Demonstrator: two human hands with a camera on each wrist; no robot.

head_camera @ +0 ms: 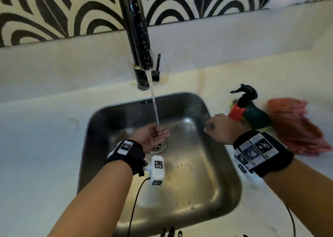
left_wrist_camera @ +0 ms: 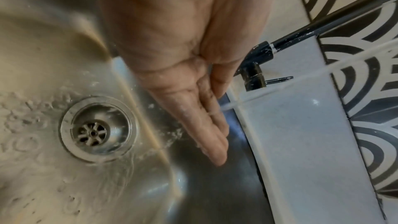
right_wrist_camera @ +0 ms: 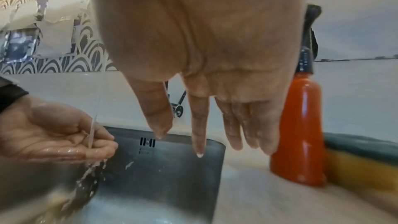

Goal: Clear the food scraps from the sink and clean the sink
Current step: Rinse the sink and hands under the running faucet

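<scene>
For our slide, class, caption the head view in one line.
Left hand cupped under the tap's water stream above the sink drain; right hand open beside the spray bottle.

A pale countertop [head_camera: 45,128] carries an inset steel sink [head_camera: 223,182]. Right of the sink stand an orange spray bottle [head_camera: 236,110] and a green-and-yellow sponge [head_camera: 259,119]. A pink cloth [head_camera: 295,127] lies beside them.

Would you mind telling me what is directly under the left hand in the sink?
Under the cupped left hand, which catches the tap's stream, lies the metal drain in the wet sink floor. The head view hides part of the drain; the left wrist view shows it free of scraps.
</scene>
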